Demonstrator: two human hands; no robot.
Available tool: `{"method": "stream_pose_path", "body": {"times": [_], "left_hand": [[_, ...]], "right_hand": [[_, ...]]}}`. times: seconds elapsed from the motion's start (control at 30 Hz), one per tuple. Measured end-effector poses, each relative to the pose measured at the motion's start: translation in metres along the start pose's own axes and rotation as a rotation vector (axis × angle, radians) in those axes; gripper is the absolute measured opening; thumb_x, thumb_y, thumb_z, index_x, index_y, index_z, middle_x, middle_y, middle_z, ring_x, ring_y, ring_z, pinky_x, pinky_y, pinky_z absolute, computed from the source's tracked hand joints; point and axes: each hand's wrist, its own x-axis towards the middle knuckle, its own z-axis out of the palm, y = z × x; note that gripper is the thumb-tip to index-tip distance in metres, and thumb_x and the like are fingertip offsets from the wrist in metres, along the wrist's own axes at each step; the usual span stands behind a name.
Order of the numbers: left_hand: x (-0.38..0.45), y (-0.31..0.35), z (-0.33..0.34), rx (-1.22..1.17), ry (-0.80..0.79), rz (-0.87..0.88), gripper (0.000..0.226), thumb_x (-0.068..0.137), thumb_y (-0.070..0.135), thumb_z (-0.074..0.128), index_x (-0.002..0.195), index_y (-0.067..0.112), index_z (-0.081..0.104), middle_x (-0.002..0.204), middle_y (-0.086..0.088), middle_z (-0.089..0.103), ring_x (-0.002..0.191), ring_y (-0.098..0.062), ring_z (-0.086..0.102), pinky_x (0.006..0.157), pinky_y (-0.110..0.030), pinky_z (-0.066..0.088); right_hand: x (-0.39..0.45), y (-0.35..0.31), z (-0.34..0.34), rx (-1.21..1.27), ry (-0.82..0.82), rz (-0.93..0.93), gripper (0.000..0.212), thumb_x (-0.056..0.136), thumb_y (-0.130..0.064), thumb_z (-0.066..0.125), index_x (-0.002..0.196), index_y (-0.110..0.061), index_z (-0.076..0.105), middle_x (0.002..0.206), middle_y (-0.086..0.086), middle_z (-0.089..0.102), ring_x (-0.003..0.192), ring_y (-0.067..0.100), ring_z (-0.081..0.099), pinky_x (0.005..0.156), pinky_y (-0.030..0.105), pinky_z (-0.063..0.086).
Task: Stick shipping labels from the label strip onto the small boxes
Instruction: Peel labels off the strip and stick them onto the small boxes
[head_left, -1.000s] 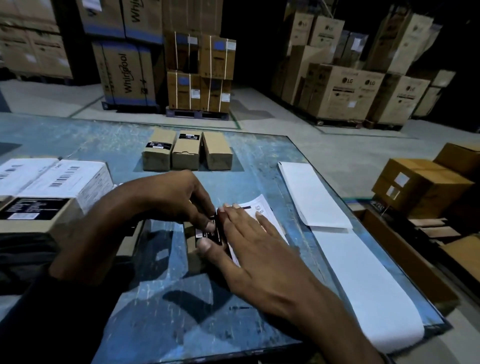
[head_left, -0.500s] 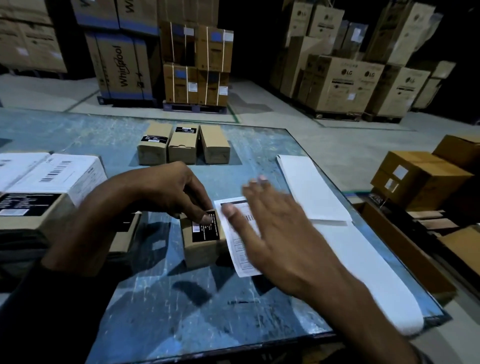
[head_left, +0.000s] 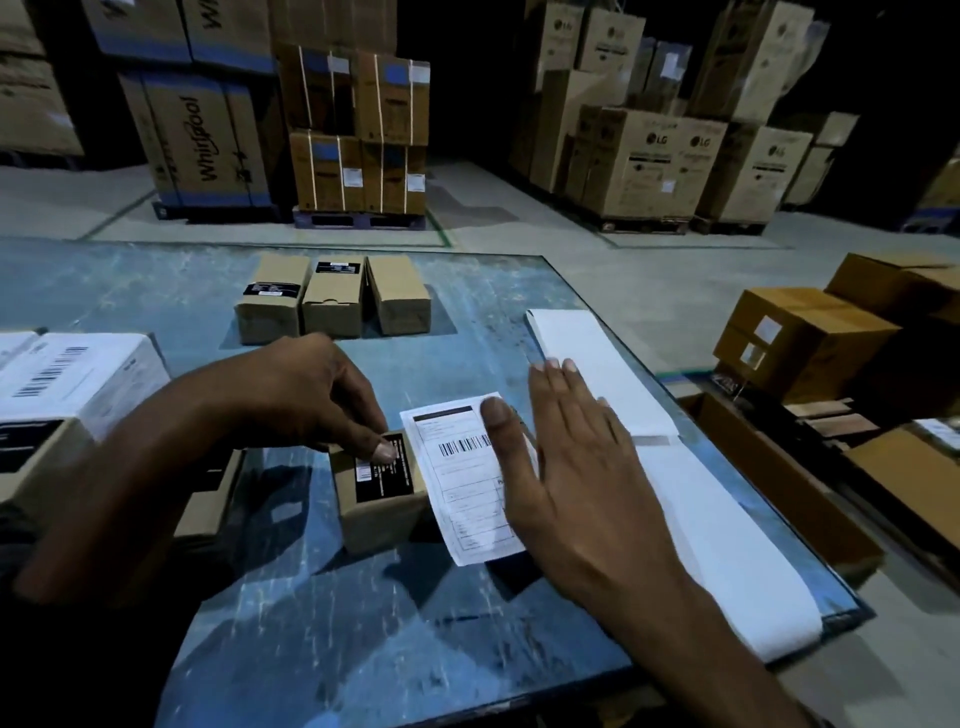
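Note:
A small brown box (head_left: 379, 512) with a black sticker on top sits in the middle of the blue table. My left hand (head_left: 306, 395) holds it from above, thumb pressing on the black sticker. A white shipping label (head_left: 457, 483) with a barcode hangs off the box's right side and lies over the table. My right hand (head_left: 566, 457) hovers flat over the label's right half with fingers straight, its thumb over the label's top edge. The long white label strip (head_left: 691, 499) runs along the table's right edge.
Three small brown boxes (head_left: 332, 299) stand in a row at the back of the table (head_left: 363, 623). White and brown labelled boxes (head_left: 67, 374) sit at the left. Cartons (head_left: 800, 343) lie on the floor to the right, and tall stacked cartons (head_left: 358, 130) stand behind.
My right hand lifted off the small box and moved right and away, flattening over the label. The label now lies spread out beside the box. My left hand stayed on the box.

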Motion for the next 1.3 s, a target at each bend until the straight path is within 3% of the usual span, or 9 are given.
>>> {"method": "stream_pose_path", "body": {"times": [0.2, 0.5, 0.63, 0.73, 0.87, 1.03, 1.1, 1.2, 1.3], "left_hand": [[0.001, -0.003, -0.001, -0.004, 0.012, 0.007, 0.015, 0.070, 0.034, 0.092, 0.083, 0.028, 0.087, 0.085, 0.004, 0.082, 0.086, -0.013, 0.077, 0.084, -0.035, 0.063], [-0.003, 0.007, 0.001, 0.109, 0.051, -0.012, 0.026, 0.065, 0.045, 0.094, 0.084, 0.029, 0.086, 0.081, 0.015, 0.080, 0.080, 0.000, 0.075, 0.092, -0.037, 0.061], [-0.009, 0.012, 0.002, 0.081, 0.047, -0.004, 0.037, 0.055, 0.050, 0.090, 0.084, 0.027, 0.086, 0.082, 0.013, 0.081, 0.080, 0.000, 0.075, 0.096, -0.041, 0.060], [-0.010, 0.011, 0.000, 0.071, 0.037, 0.003, 0.040, 0.053, 0.052, 0.089, 0.084, 0.027, 0.086, 0.083, 0.011, 0.081, 0.083, -0.002, 0.076, 0.097, -0.044, 0.059], [-0.008, 0.009, 0.000, 0.063, 0.031, 0.003, 0.034, 0.057, 0.048, 0.091, 0.084, 0.028, 0.086, 0.083, 0.010, 0.081, 0.084, -0.004, 0.076, 0.097, -0.044, 0.059], [-0.006, 0.009, 0.001, 0.135, 0.079, -0.016, 0.042, 0.056, 0.052, 0.092, 0.091, 0.030, 0.084, 0.083, 0.016, 0.080, 0.078, 0.004, 0.073, 0.088, -0.033, 0.061], [-0.006, 0.009, 0.001, 0.227, 0.161, 0.044, 0.047, 0.062, 0.050, 0.095, 0.103, 0.035, 0.079, 0.089, 0.020, 0.079, 0.081, 0.009, 0.071, 0.086, -0.030, 0.061], [-0.006, 0.017, 0.019, 0.203, 0.322, 0.350, 0.041, 0.084, 0.038, 0.086, 0.122, 0.037, 0.074, 0.115, 0.025, 0.073, 0.105, 0.013, 0.064, 0.098, -0.025, 0.057], [-0.004, 0.020, 0.057, 0.113, 0.254, 0.565, 0.041, 0.105, 0.036, 0.062, 0.146, 0.030, 0.062, 0.145, 0.021, 0.061, 0.133, 0.013, 0.051, 0.112, -0.015, 0.042]], "right_hand": [[-0.010, -0.041, 0.026, 0.010, -0.209, -0.275, 0.088, 0.100, -0.079, 0.003, 0.172, -0.027, 0.000, 0.179, -0.012, -0.009, 0.158, -0.005, -0.022, 0.130, 0.031, -0.014], [0.008, 0.003, 0.012, -0.069, -0.220, -0.040, 0.094, 0.094, -0.082, -0.003, 0.171, -0.028, -0.004, 0.179, -0.011, -0.006, 0.163, 0.002, -0.006, 0.133, 0.033, -0.003], [0.012, 0.013, -0.003, -0.050, -0.191, 0.100, 0.112, 0.078, -0.088, -0.012, 0.172, -0.027, 0.000, 0.180, -0.006, 0.001, 0.164, 0.006, 0.001, 0.131, 0.033, 0.004], [0.007, -0.004, -0.001, -0.011, -0.077, -0.060, 0.089, 0.095, -0.078, -0.003, 0.171, -0.032, -0.002, 0.177, -0.017, -0.010, 0.161, -0.003, -0.012, 0.132, 0.029, -0.004], [0.000, -0.006, 0.020, -0.086, -0.176, -0.337, 0.069, 0.109, -0.064, 0.005, 0.171, -0.035, 0.004, 0.177, -0.021, -0.007, 0.156, -0.011, -0.018, 0.133, 0.032, -0.007], [0.010, 0.032, 0.016, 0.024, -0.163, -0.166, 0.067, 0.106, -0.065, 0.009, 0.169, -0.043, 0.006, 0.173, -0.031, -0.003, 0.153, -0.020, -0.013, 0.133, 0.027, 0.000], [0.013, 0.038, 0.017, 0.034, -0.157, -0.169, 0.061, 0.110, -0.058, 0.013, 0.168, -0.044, 0.007, 0.172, -0.032, -0.003, 0.152, -0.021, -0.013, 0.133, 0.026, 0.000], [0.012, 0.038, 0.020, 0.065, -0.142, -0.171, 0.056, 0.114, -0.049, 0.021, 0.169, -0.044, 0.010, 0.172, -0.031, 0.000, 0.154, -0.020, -0.008, 0.132, 0.024, 0.002], [0.011, 0.039, 0.021, 0.140, -0.103, -0.186, 0.055, 0.115, -0.043, 0.025, 0.169, -0.042, 0.015, 0.172, -0.029, 0.009, 0.155, -0.018, 0.001, 0.132, 0.024, 0.008]]}}
